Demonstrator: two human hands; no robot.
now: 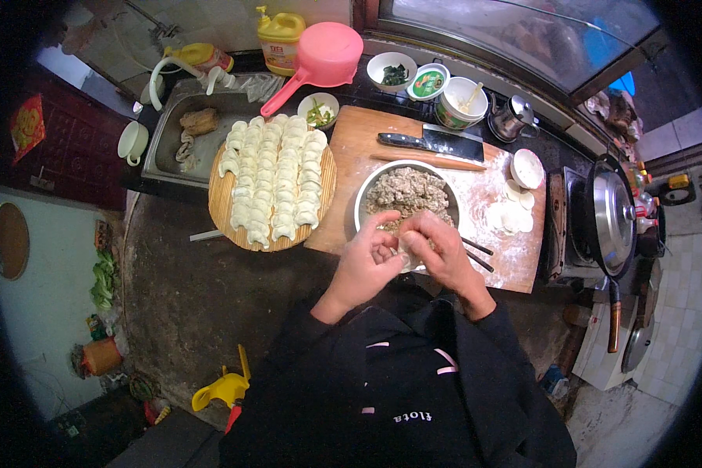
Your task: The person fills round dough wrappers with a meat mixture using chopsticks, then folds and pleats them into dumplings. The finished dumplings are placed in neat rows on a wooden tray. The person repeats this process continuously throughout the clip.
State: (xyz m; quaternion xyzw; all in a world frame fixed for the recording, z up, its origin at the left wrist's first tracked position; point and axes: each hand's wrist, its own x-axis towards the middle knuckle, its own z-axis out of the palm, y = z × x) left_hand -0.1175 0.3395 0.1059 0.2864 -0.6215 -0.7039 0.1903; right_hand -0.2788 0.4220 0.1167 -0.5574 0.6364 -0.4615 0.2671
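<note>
My left hand (374, 251) and my right hand (436, 245) meet over the near rim of a metal bowl of minced filling (406, 190). Between their fingers they pinch a small piece of pale dough (408, 262), mostly hidden by them. A pair of dark chopsticks (478, 255) sticks out from the bowl on the right. Flat round dough wrappers (512, 217) lie overlapping on the floured wooden board (351, 137), beside a small white bowl (527, 168). Left of the board, rows of folded dumplings (275, 175) cover a round slatted tray (216, 202).
A cleaver (453, 142) and a wooden rolling pin (430, 162) lie behind the bowl. A pink ladle (327, 55), small bowls and a metal kettle (510, 117) line the back. The sink (169, 140) is at left, a lidded wok (613, 213) at right.
</note>
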